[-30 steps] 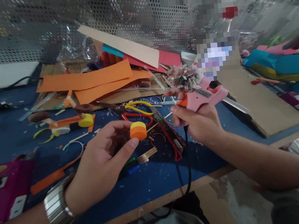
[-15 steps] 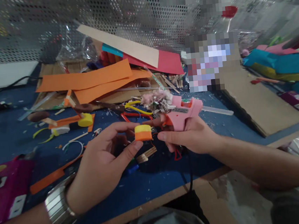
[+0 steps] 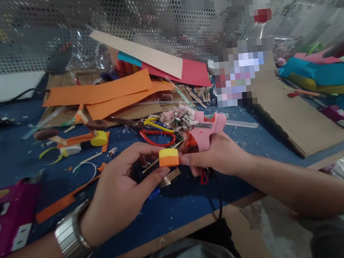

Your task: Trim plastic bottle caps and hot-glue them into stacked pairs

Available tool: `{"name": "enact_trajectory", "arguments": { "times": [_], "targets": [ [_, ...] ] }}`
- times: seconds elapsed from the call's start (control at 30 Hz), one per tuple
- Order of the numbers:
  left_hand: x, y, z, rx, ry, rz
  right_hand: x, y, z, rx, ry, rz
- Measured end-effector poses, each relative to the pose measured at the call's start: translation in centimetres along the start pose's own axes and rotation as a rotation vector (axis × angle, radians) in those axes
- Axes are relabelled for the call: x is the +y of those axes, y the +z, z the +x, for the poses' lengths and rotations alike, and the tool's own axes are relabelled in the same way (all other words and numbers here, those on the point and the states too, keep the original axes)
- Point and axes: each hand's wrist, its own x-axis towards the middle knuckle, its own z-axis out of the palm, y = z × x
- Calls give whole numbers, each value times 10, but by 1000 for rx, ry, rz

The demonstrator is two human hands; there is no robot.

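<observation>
Between the thumb and fingers of my left hand is a small yellow and orange paper roll. My right hand is wrapped round the handle of a pink glue gun, and a clear glue stick sticks out of its back. The right thumb tip is at the right side of the roll. A fuzzy clump of pinkish scraps lies at the gun's front, where the nozzle is hidden. Small wooden sticks lie just below the roll.
Scissors with yellow handles and a red-handled tool lie beyond my hands. Orange paper strips cover cardboard at the back. Left are a wheeled paper piece and a purple device; right, a cardboard sheet.
The roll in my left hand has moved slightly right and down, closer to my right thumb. The glue gun has shifted a little left, and more of the red handles shows.
</observation>
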Motion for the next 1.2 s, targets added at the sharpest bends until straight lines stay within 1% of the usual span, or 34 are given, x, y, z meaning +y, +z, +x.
{"name": "enact_trajectory", "arguments": {
  "times": [0.2,0.4,0.57,0.73,0.83,0.93,1.0,1.07,1.2],
  "targets": [
    [-2,0,-1,-8,24,-10,-1,0,0,7,-3,-12],
    [-4,0,-2,19,-52,-36,2,-5,0,68,-136,-50],
    [-6,-1,-1,42,-62,-53,6,-10,7,192,-270,68],
    [-4,-3,-2,46,-34,-121,0,-24,23,443,-364,167],
    [-1,-4,-2,66,5,-115,-4,-35,33,521,-432,239],
    [0,-4,-2,68,15,-138,-6,-42,38,539,-480,231],
    [0,-4,-1,77,12,-135,-6,-42,37,532,-494,187],
    [-1,-4,-1,85,11,-129,-5,-39,34,501,-475,131],
    [-4,-3,-1,72,-6,-116,-2,-33,26,402,-386,29]
  ]
}}
